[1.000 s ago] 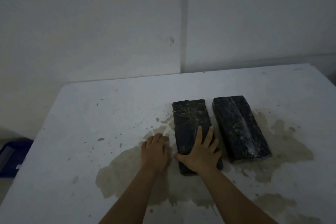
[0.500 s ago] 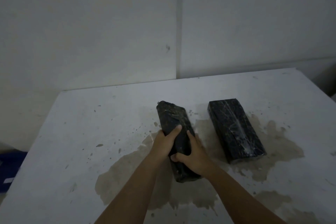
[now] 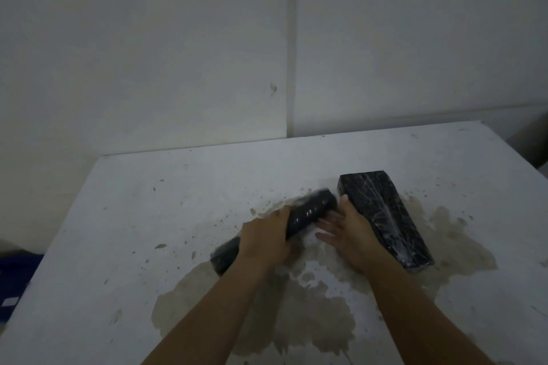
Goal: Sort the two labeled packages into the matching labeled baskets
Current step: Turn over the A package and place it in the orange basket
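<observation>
One blurred package [image 3: 308,212], left hand [image 3: 264,241] gripping

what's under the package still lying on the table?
The lying package sits on the white table, over a brownish stain that spreads out around it. How far the stain runs beneath it, and any label on its underside, is covered.

Black wrapped package [image 3: 308,213] tilted diagonally, blurred, lifted; second black package [image 3: 382,216] flat on table, right.
</observation>
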